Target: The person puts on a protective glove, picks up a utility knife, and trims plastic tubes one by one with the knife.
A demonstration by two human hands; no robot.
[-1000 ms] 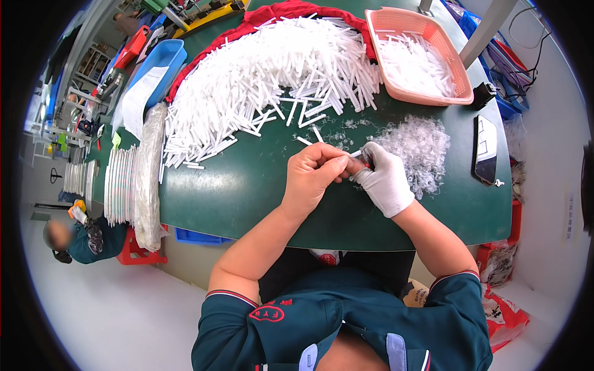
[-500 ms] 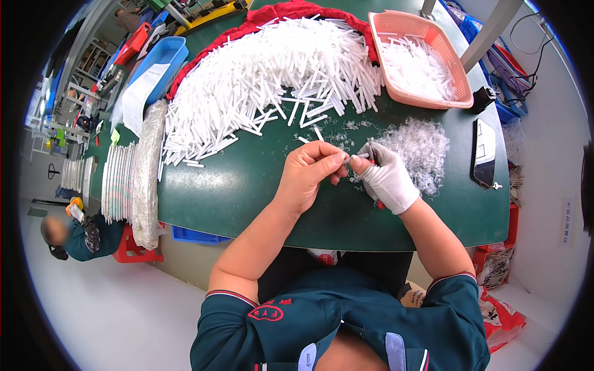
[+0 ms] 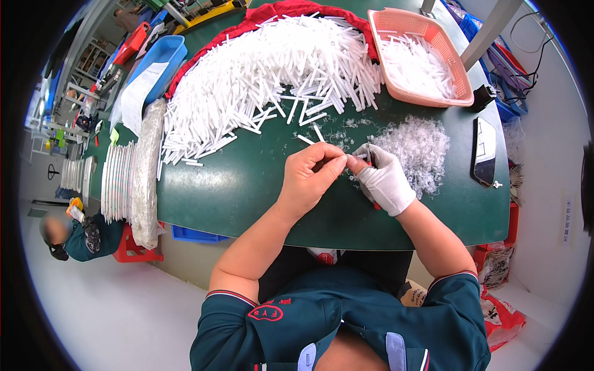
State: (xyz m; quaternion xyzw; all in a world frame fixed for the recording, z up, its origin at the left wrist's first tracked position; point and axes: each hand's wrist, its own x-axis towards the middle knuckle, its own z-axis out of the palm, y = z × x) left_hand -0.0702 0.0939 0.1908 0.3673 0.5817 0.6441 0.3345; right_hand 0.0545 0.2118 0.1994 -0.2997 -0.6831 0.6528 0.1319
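Observation:
My bare left hand (image 3: 311, 178) is closed in a pinch, its thumb and fingertip against a small white plastic piece that is mostly hidden. Close on its right, my right hand (image 3: 388, 180) wears a white glove with a bare thumb tip. It is wrapped round a red-handled hand tool (image 3: 377, 205), perhaps cutters; most of the tool is covered by the palm. Just beyond the hands lie two loose white plastic tubes (image 3: 305, 140). A heap of clear curly plastic trimmings (image 3: 422, 151) spreads beside the gloved hand.
A large pile of white tubes (image 3: 266, 80) rests on red cloth (image 3: 263, 13) across the green table (image 3: 210, 201). At the back right stands a pink basket (image 3: 427, 98) of white pieces. A phone (image 3: 484, 154) lies near the right edge. Another person (image 3: 93, 238) sits at far left.
My hands have drawn slightly closer together, and the white piece between them shows less. The gloved hand has turned a little, with less of the tool visible.

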